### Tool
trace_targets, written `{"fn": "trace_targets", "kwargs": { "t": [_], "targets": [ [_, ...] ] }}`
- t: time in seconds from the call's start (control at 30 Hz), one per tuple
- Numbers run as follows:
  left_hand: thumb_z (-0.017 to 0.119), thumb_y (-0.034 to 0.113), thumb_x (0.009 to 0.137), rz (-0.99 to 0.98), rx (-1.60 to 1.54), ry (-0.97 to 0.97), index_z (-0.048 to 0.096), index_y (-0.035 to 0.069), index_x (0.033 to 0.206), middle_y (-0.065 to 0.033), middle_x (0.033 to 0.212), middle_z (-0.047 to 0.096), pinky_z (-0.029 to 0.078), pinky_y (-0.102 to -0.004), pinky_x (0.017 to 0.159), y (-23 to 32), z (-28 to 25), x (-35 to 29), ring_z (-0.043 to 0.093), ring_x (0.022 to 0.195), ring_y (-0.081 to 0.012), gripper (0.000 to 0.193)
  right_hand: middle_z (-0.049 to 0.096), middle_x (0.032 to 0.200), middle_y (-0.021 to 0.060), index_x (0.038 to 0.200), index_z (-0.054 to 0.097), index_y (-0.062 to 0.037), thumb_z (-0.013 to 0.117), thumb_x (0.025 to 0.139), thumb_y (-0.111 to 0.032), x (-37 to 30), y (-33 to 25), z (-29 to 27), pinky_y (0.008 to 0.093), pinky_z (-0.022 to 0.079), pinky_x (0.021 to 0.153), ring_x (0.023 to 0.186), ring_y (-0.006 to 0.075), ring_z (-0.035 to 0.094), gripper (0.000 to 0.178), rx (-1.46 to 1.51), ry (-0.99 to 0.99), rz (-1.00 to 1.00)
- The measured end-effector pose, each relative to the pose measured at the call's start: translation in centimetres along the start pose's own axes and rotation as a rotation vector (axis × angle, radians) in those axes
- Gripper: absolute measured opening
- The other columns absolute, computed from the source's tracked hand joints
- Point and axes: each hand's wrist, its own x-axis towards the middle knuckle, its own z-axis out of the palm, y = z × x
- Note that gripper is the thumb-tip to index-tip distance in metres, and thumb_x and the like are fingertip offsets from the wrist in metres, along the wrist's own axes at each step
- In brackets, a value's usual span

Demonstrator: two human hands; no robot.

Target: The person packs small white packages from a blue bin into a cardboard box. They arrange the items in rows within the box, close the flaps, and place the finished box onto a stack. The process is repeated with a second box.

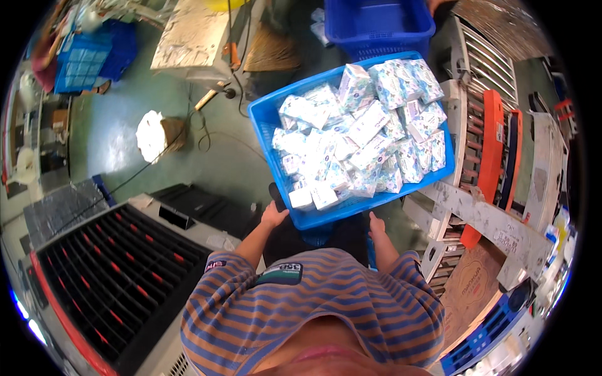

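Note:
A blue plastic crate (256, 119) stands tilted to one side in front of me, piled with small white boxes (369, 123) printed in pale blue and green. By its near left corner is my left hand (274, 215), fingers partly visible and apart; it does not appear to hold anything. My right hand (377, 224) hangs just below the crate's near edge, with its fingers loosely stretched and nothing seen in them. Neither hand visibly grips the crate. My dark-clad legs show under the near edge.
Beyond the crate stands another blue crate (379, 28). A metal-framed conveyor (476, 213) with orange-red rails runs along the right. At lower left is a black slatted machine bed (119, 269). A worn table (191, 41), cables and a white-topped bin (152, 136) lie to the far left.

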Motion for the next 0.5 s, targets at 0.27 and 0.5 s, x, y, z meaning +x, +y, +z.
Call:
{"fn": "trace_targets", "kwargs": {
  "t": [0.27,0.5],
  "targets": [
    [0.068,0.033,0.059,-0.077,-0.283,-0.086,0.043,-0.009,0.117,-0.0257,0.113,0.053,0.041,-0.0369,0.091,-0.1,3.7,6.5,0.052,0.107,-0.0355,0.076,0.058,0.1,0.0174,0.11,0.053,0.0027,0.061,0.077,-0.038,9.6,0.9,1.0,0.0447,0.046,0.067,0.088,0.0313,0.056,0.053,0.119,0.143,0.008],
    [0.066,0.014,0.053,-0.191,-0.5,0.074,0.052,-0.003,0.104,-0.0166,0.094,0.061,0.048,-0.0354,0.074,-2.5,7.2,9.7,0.059,0.086,-0.0296,0.056,0.054,0.102,0.0132,0.116,0.045,-0.0047,0.063,0.073,-0.029,6.0,-3.2,-0.3,0.0422,0.045,0.058,0.083,0.0293,0.054,0.053,0.291,-0.023,0.075]
  ]
}}
